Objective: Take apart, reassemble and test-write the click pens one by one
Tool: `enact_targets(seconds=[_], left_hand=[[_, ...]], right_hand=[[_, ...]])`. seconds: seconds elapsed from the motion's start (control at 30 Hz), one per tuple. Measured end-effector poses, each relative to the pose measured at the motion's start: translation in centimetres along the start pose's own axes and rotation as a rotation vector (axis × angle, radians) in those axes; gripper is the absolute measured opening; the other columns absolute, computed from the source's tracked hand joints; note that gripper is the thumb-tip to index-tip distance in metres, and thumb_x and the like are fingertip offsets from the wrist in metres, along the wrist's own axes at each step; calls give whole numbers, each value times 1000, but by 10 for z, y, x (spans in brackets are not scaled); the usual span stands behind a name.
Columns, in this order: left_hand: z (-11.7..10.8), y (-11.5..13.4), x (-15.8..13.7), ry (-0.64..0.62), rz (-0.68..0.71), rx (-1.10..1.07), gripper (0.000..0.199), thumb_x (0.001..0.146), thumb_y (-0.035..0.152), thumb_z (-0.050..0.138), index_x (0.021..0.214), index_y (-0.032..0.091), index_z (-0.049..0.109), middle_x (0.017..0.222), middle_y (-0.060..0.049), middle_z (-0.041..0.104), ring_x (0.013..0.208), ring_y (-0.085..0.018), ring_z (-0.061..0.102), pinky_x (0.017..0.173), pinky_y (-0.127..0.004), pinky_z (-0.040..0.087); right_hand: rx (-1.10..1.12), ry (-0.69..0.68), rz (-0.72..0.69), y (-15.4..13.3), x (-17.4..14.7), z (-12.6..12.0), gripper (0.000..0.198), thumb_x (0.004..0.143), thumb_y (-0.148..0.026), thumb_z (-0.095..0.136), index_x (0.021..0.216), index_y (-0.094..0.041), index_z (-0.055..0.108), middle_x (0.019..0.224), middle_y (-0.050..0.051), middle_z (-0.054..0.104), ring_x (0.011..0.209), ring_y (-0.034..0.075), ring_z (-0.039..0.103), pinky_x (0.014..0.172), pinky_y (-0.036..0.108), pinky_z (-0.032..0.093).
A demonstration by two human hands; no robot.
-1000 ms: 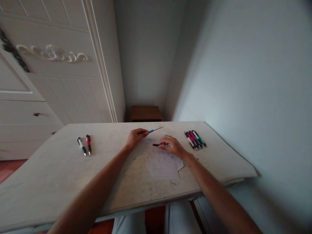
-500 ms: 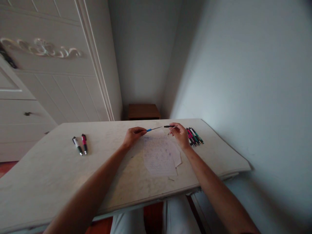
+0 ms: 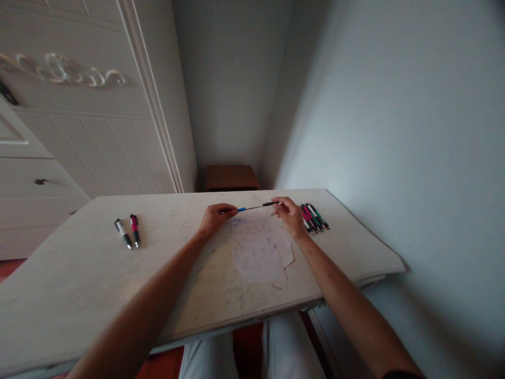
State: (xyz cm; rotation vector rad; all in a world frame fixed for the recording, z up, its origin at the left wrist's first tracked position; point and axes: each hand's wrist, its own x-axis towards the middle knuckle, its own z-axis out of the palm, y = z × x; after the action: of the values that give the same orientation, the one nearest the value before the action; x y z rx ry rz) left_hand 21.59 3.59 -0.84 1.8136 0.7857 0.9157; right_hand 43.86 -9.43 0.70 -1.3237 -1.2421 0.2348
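Observation:
My left hand (image 3: 216, 218) is closed on a blue pen barrel (image 3: 241, 209), and a thin refill (image 3: 253, 207) sticks out of it to the right. A black pen grip (image 3: 270, 203) is pinched in the fingers of my right hand (image 3: 289, 213). The refill's far end meets the open end of the black grip; whether it has gone inside I cannot tell. Both hands are raised above the top edge of some sheets of paper (image 3: 258, 252) covered in handwriting. Most of the barrel is hidden by my left fingers.
Several pens (image 3: 315, 218) lie side by side just right of my right hand. A white pen (image 3: 123, 233) and a pink pen (image 3: 134, 230) lie on the left of the white table (image 3: 173, 221). A wall (image 3: 394, 131) rises close along the right.
The refill and the black grip were a small gap apart and now meet in line. My right hand has shifted slightly left. The view has tilted a little.

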Motion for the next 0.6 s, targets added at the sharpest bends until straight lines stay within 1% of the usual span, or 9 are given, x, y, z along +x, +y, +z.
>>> enact_targets(seconds=[0.33, 0.6], left_hand=[[-1, 3, 0, -5, 11, 5, 28, 69, 41, 73, 85, 18, 75, 86, -7, 76, 80, -22, 69, 78, -33, 52], [0, 5, -1, 6, 2, -5, 23, 70, 37, 73, 83, 18, 75, 85, -7, 75, 80, -21, 69, 78, -33, 52]], right_hand=[[18, 11, 12, -1, 0, 1, 26, 83, -41, 61, 95, -19, 66, 83, 3, 66, 57, 10, 56, 55, 24, 48], [37, 9, 17, -3, -1, 1, 26, 82, -41, 62, 95, -19, 66, 82, 3, 67, 58, 11, 58, 54, 24, 48]])
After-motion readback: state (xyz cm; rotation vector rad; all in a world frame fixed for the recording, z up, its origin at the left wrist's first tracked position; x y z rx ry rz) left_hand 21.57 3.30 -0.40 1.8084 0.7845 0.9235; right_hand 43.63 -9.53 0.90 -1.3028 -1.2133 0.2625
